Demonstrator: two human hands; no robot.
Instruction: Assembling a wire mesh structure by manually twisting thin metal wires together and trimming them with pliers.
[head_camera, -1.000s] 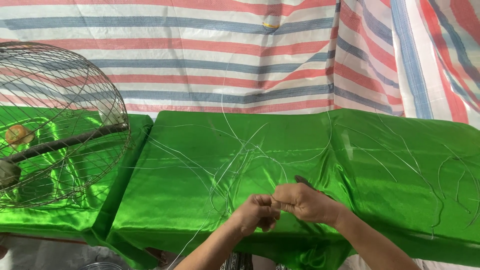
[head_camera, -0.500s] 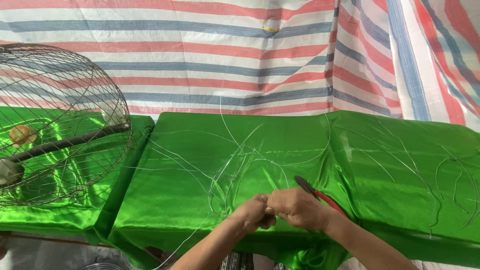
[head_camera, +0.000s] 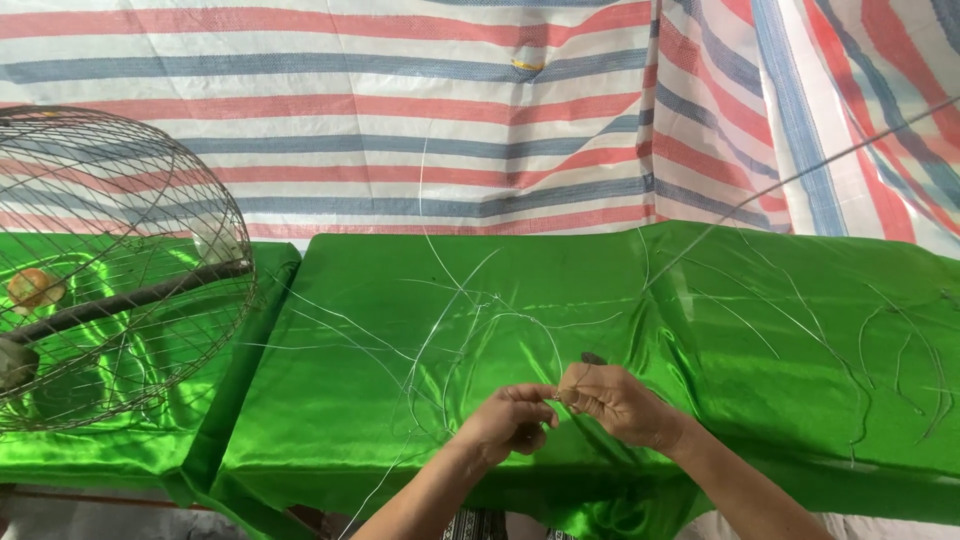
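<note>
- My left hand is low centre, just above the front edge of the desk, fingers curled in and pinched shut on a thin wire.
- My right hand sits right beside it, fingertips meeting the left's at approx the same spot; it's pinched narrow on the same wire too.
- A small dark tip shows just above my right knuckles; can't tell what it is.
- The wire I'm holding curves up and away from my fingers in a loose arc over the green satin cloth, w/ one strand rising straight up in front of the backdrop.
- More loose wires lie scattered on the desk to my right, well apart from my hands, some bent into hooks.
- A long straight wire runs diagonally from the desk's middle up to the top right corner of view.
- Far left: a round wire cage frame sits on a second green-covered surface, tilted, w/ a dark bar across it.
- Inside/behind the frame there's a small orange-ish round thing; too blurry to say more.
- Behind everything hangs a striped tarp, red, blue & white bands.
</note>
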